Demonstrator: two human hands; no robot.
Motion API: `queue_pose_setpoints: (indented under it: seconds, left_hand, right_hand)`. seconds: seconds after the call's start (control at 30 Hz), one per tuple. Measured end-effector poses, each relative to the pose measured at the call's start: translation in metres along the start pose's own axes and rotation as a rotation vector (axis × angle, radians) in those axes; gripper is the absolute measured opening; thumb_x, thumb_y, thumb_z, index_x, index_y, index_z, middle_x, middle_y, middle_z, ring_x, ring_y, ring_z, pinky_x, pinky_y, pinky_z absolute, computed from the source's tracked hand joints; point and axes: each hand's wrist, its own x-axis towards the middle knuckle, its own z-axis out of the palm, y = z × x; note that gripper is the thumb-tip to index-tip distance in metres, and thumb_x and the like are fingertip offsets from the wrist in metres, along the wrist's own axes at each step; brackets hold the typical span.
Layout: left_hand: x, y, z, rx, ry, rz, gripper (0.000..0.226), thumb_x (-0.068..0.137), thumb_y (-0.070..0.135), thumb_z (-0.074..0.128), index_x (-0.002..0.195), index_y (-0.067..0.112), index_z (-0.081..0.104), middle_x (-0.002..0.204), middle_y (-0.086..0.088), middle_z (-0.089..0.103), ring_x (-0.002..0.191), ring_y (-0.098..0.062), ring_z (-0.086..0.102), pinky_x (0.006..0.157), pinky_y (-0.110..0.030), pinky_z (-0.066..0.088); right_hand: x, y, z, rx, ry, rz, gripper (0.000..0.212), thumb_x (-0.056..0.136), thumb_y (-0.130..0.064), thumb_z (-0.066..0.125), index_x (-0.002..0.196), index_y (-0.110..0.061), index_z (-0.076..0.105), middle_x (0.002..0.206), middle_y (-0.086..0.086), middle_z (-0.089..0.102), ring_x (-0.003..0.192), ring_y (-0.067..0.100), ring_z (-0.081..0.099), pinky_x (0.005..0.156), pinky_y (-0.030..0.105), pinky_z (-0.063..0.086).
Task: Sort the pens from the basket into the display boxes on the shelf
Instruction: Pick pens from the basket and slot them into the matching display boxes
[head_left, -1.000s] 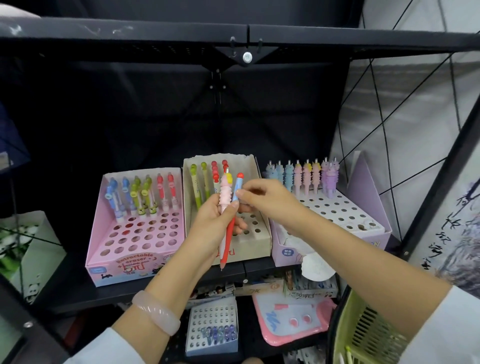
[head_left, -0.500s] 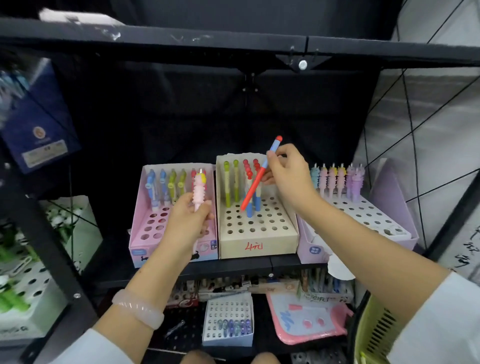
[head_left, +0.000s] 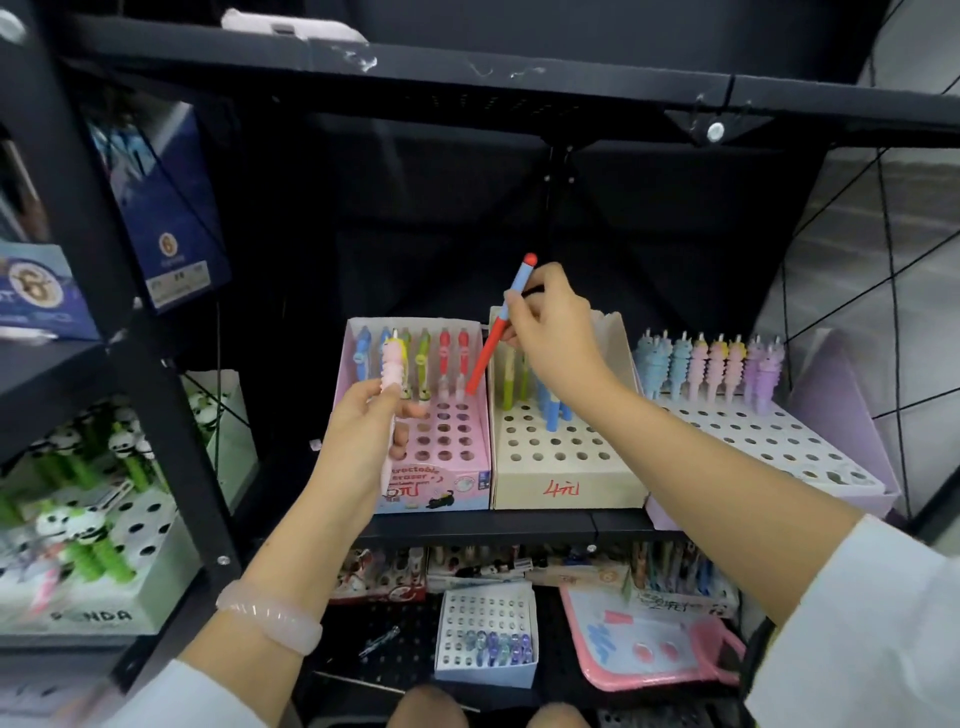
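Red and blue, the pen (head_left: 496, 332) leans in the pinching fingers of the right hand (head_left: 558, 332), its tip just over the pink box (head_left: 415, 483) full of holes and standing pens. The left hand (head_left: 363, 436) grips a bumpy pink pen (head_left: 392, 366) upright before that box. The cream box (head_left: 566, 483) and purple box (head_left: 831, 467) beside it also hold pens.

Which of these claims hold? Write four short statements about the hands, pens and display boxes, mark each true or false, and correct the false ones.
1. The right hand pinches the red pen. True.
2. The red pen stands upright in a hole. False: it is tilted, held in the air.
3. The left hand holds the pink ridged pen. True.
4. The beige box sits left of the pink box. False: it sits right of it.
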Motion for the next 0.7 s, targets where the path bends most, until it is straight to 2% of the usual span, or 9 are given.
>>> queue_pose_setpoints:
  seconds: [0.07, 0.13, 0.2, 0.27, 0.4, 0.53, 0.6, 0.7]
  left_hand:
    - [0.000, 0.000, 0.000, -0.001, -0.010, 0.016, 0.011, 0.098, 0.015, 0.042, 0.102, 0.020, 0.051, 0.065, 0.008, 0.063, 0.045, -0.002, 0.042, 0.043, -0.017, 0.038]
    - [0.000, 0.000, 0.002, -0.003, -0.020, 0.021, 0.009, 0.097, 0.015, 0.044, 0.099, 0.016, 0.052, 0.063, 0.009, 0.065, 0.043, -0.001, 0.043, 0.042, -0.016, 0.038]
    - [0.001, 0.001, 0.006, 0.002, -0.032, 0.014, 0.008, 0.096, 0.014, 0.045, 0.100, 0.014, 0.053, 0.064, 0.008, 0.066, 0.044, -0.001, 0.044, 0.042, -0.015, 0.039]
    - [0.001, 0.001, 0.013, 0.007, -0.050, 0.010, 0.008, 0.096, 0.014, 0.045, 0.099, 0.014, 0.052, 0.063, 0.008, 0.067, 0.044, -0.002, 0.045, 0.042, -0.016, 0.039]
    - [-0.001, 0.001, 0.034, -0.007, -0.107, -0.004, 0.006, 0.096, 0.014, 0.046, 0.097, 0.019, 0.050, 0.062, 0.009, 0.068, 0.042, -0.002, 0.045, 0.041, -0.016, 0.039]
    - [0.000, 0.000, 0.050, -0.002, -0.160, -0.019, 0.008, 0.095, 0.014, 0.047, 0.099, 0.021, 0.051, 0.063, 0.010, 0.068, 0.044, -0.002, 0.046, 0.042, -0.016, 0.041]
    - [0.001, -0.002, 0.054, 0.017, -0.170, -0.030, 0.010, 0.095, 0.014, 0.047, 0.103, 0.018, 0.050, 0.065, 0.009, 0.069, 0.046, -0.003, 0.047, 0.043, -0.017, 0.041]
    - [0.003, -0.005, 0.058, 0.012, -0.176, -0.052, 0.018, 0.094, 0.012, 0.047, 0.113, 0.012, 0.048, 0.065, 0.006, 0.069, 0.045, -0.003, 0.046, 0.042, -0.018, 0.039]
  right_hand:
    - [0.001, 0.002, 0.002, -0.017, 0.037, -0.033, 0.006, 0.097, -0.019, 0.046, 0.093, -0.017, 0.042, 0.070, 0.006, 0.064, 0.066, 0.015, 0.064, 0.060, 0.029, 0.052]
    - [0.005, 0.007, -0.006, -0.009, 0.126, -0.045, 0.005, 0.097, -0.019, 0.044, 0.093, -0.018, 0.043, 0.058, -0.004, 0.053, 0.050, 0.001, 0.053, 0.045, 0.017, 0.042]
    - [0.011, 0.017, -0.023, -0.038, 0.215, -0.021, 0.004, 0.097, -0.020, 0.043, 0.095, -0.017, 0.043, 0.057, -0.008, 0.046, 0.043, -0.003, 0.046, 0.039, 0.011, 0.034]
    - [0.016, 0.031, -0.042, -0.123, 0.265, 0.003, 0.005, 0.097, -0.021, 0.043, 0.097, -0.016, 0.043, 0.058, -0.009, 0.045, 0.043, 0.000, 0.046, 0.039, 0.009, 0.032]
    - [0.018, 0.061, -0.064, -0.319, 0.240, 0.089, 0.013, 0.098, -0.020, 0.043, 0.102, -0.009, 0.045, 0.062, -0.004, 0.048, 0.051, 0.008, 0.046, 0.042, 0.015, 0.034]
    - [0.018, 0.078, -0.063, -0.358, 0.139, 0.161, 0.021, 0.098, -0.019, 0.042, 0.109, -0.002, 0.044, 0.078, 0.013, 0.061, 0.066, 0.027, 0.060, 0.056, 0.036, 0.048]
    - [0.019, 0.083, -0.059, -0.403, 0.100, 0.164, 0.020, 0.098, -0.020, 0.042, 0.110, -0.003, 0.043, 0.081, 0.016, 0.062, 0.069, 0.030, 0.061, 0.053, 0.034, 0.043]
    - [0.024, 0.087, -0.054, -0.508, 0.050, 0.161, 0.026, 0.099, -0.023, 0.040, 0.114, -0.003, 0.042, 0.086, 0.017, 0.062, 0.076, 0.035, 0.060, 0.059, 0.032, 0.037]
